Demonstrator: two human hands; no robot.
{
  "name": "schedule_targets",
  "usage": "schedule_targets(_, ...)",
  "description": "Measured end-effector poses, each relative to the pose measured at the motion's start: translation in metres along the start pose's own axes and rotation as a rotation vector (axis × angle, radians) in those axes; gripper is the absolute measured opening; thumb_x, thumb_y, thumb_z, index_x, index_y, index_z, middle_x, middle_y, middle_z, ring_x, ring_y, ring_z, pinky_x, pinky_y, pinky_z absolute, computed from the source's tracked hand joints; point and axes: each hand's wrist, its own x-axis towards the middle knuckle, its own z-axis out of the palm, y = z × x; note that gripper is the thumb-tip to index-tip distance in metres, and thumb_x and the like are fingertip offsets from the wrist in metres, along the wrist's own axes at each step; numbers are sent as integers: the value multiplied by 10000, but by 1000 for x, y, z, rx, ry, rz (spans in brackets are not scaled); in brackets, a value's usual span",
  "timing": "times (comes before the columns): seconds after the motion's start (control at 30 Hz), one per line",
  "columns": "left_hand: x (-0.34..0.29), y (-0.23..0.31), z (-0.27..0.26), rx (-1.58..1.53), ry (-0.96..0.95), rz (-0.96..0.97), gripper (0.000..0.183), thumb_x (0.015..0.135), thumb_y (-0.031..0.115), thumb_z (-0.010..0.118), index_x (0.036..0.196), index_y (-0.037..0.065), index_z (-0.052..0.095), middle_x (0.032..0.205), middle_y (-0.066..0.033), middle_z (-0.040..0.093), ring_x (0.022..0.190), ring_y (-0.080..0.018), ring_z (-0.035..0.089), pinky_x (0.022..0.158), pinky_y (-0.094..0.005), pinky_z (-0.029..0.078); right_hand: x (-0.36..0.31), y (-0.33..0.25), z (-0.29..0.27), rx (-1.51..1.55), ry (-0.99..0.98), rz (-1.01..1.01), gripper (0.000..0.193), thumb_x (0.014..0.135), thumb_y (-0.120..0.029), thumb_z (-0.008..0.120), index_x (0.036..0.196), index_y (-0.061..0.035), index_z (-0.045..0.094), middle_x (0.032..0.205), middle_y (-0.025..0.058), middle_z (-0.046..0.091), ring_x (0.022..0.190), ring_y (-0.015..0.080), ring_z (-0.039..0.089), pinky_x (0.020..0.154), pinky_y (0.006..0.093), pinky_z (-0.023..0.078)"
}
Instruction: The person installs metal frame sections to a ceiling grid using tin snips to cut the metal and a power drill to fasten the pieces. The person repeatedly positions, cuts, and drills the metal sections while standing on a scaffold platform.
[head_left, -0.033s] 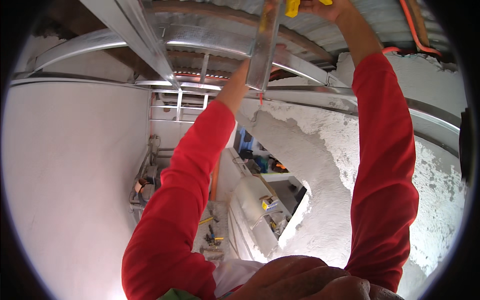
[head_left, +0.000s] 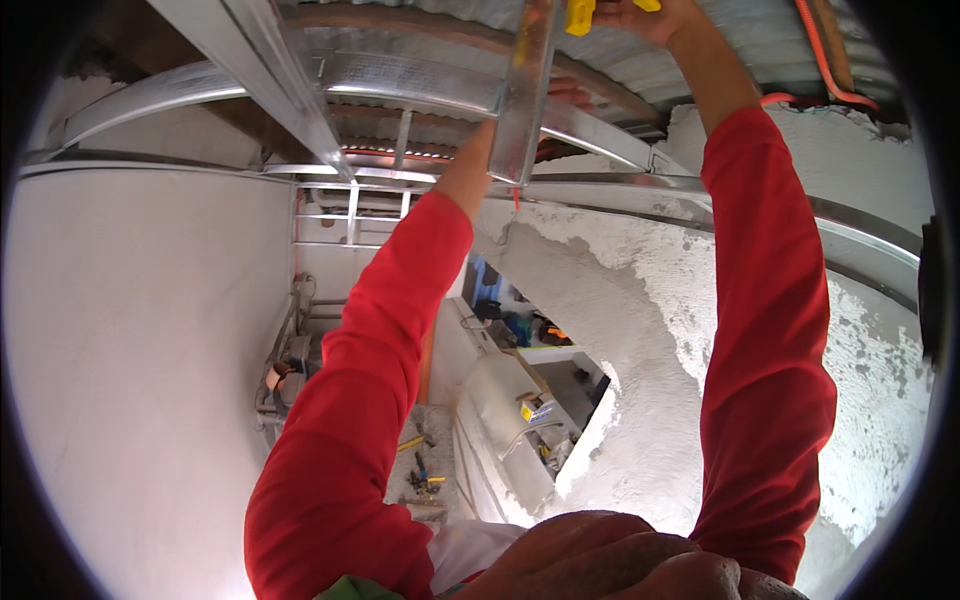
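Note:
My left hand reaches up behind a short upright metal channel. Its fingers show past the channel's right side, stretched out and slightly apart, while the palm is hidden. At the top edge, my right hand is closed round a yellow tool. Most of that tool lies out of the picture, so its kind cannot be told. The channel stands in front of a horizontal metal ceiling rail. Both of my arms are raised, in red sleeves.
A wide metal beam crosses the upper left beneath corrugated roofing. An orange conduit hangs at the upper right. Below are a smooth white wall, a rough plaster wall with an opening, and several tools on a surface.
My left hand's fingers have come out more clearly past the right side of the metal channel. The right hand keeps its hold on the yellow tool.

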Motion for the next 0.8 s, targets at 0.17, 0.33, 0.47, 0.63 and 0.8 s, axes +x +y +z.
schedule_targets(0.17,67,25,8,-187,-416,-100,748,1047,510,518,1511,-60,382,1462,-286,526,1337,-447,548,1120,-545,470,7,-1,-7,-41,49,-8,660,839,-523,721,1112,74,645,1041,219,709,967,370,698,976,466,558)
schedule_targets(0.33,84,52,40,263,-501,-106,764,1040,588,497,1456,-50,443,1395,-235,582,1274,-383,615,1035,-449,529,16,9,-9,-83,3,25,715,867,-592,643,1113,80,652,1031,205,716,946,336,706,949,430,564)
schedule_targets(0.47,84,55,49,465,-330,-247,660,1047,564,507,1357,-19,514,1284,-192,641,1110,-310,697,939,-402,567,15,7,-4,-75,25,3,755,871,-615,620,1145,88,652,1052,212,720,944,330,707,944,416,563)
schedule_targets(0.63,75,53,42,94,-227,49,593,1046,561,520,1320,36,541,1225,-182,662,1040,-287,713,897,-390,585,14,3,1,-62,56,45,765,875,-609,614,1175,94,644,1084,223,717,954,336,708,937,413,566)
schedule_targets(0.8,78,59,47,222,-84,284,596,1043,560,526,1323,34,543,1218,-179,666,1052,-287,711,903,-387,585,14,3,9,-87,14,57,770,872,-586,608,1195,112,632,1103,235,711,965,347,706,929,421,570)
